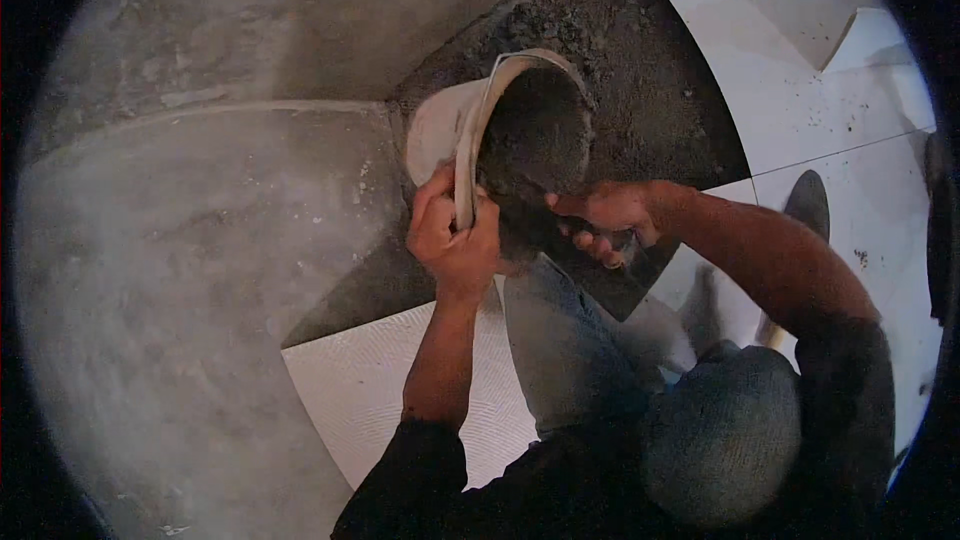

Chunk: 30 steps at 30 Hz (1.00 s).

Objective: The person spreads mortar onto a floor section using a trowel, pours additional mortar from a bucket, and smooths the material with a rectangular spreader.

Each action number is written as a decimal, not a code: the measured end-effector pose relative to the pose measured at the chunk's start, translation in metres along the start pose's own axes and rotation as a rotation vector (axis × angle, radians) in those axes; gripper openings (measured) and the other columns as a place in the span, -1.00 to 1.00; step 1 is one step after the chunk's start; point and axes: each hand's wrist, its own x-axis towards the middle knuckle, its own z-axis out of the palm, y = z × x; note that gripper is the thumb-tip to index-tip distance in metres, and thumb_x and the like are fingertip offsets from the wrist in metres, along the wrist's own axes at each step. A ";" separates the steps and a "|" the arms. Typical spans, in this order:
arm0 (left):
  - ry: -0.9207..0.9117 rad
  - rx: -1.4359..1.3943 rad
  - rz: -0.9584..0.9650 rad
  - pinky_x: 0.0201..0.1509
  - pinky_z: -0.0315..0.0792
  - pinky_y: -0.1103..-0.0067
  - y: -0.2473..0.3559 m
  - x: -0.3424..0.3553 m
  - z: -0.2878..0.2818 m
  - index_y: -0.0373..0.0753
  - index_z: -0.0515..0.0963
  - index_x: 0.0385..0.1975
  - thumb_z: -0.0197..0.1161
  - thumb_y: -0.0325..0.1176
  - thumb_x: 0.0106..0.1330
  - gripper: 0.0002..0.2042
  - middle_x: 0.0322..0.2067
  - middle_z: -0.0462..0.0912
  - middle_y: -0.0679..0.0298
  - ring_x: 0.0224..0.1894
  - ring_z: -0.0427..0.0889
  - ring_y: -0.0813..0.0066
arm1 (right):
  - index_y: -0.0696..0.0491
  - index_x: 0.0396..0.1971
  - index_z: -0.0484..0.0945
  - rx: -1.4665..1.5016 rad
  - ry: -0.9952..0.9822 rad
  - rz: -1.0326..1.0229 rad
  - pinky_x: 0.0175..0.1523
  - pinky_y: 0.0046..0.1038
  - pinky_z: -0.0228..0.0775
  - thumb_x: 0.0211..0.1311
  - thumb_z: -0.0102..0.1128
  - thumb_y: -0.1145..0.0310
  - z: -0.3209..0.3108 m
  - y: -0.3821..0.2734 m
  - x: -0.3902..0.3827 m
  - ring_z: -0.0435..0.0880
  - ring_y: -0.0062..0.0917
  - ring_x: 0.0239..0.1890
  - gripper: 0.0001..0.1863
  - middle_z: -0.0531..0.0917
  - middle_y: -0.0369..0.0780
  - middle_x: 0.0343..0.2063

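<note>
Knee (720,430) low-rt; left hand (452,235) fingers clamped on white bucket (440,125) rim, right hand (610,215) fingers closed on dark tool handle.

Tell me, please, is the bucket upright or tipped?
Tipped: the bucket lies sideways, mouth toward the mortar bed, left hand gripping its rim.

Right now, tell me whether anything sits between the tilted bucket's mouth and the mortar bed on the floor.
Nothing visible does. The left hand grips the rim of the bucket, and the right hand reaches into its mouth. The mortar bed lies directly beyond the opening, and the white tiles stay off to the right.
</note>
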 end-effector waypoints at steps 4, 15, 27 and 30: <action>0.052 0.035 -0.080 -0.32 0.43 0.51 -0.032 0.013 0.013 -0.38 0.49 -0.36 0.19 -0.51 0.06 -0.85 -0.32 0.58 0.11 -0.40 0.56 0.41 | 0.14 -0.33 0.38 -0.198 0.318 -0.100 -0.48 -0.32 0.47 0.30 -0.16 -0.01 0.000 -0.027 -0.009 0.52 -0.45 -0.61 -0.56 0.51 -0.20 -0.59; 0.024 -0.117 -0.268 -0.42 0.37 0.53 -0.021 0.025 0.012 -0.39 0.47 -0.27 0.18 -0.44 0.08 -0.77 -0.53 0.52 0.24 -0.53 0.44 0.55 | 0.26 -0.29 0.41 -0.782 0.402 -0.153 -0.50 -0.39 0.45 0.30 -0.19 -0.02 -0.004 -0.035 -0.038 0.55 -0.41 -0.58 -0.47 0.47 -0.17 -0.57; -0.101 -0.194 -0.476 -0.38 0.38 0.58 -0.032 -0.027 0.004 -0.41 0.47 -0.29 0.20 -0.43 0.08 -0.77 -0.51 0.54 0.29 -0.49 0.43 0.59 | -0.01 -0.53 0.29 0.184 -0.103 -0.016 -0.74 -0.48 0.23 0.28 -0.26 -0.15 -0.010 0.019 0.002 0.27 -0.65 -0.82 -0.51 0.28 -0.39 -0.79; 0.040 -0.327 -0.596 -0.32 0.37 0.57 -0.053 -0.034 0.013 -0.39 0.44 -0.24 0.15 -0.46 0.11 -0.77 -0.43 0.52 0.28 -0.42 0.43 0.57 | -0.01 -0.49 0.30 0.192 -0.149 -0.070 -0.73 -0.51 0.21 0.29 -0.25 -0.13 0.009 0.013 0.007 0.25 -0.67 -0.80 -0.54 0.27 -0.39 -0.77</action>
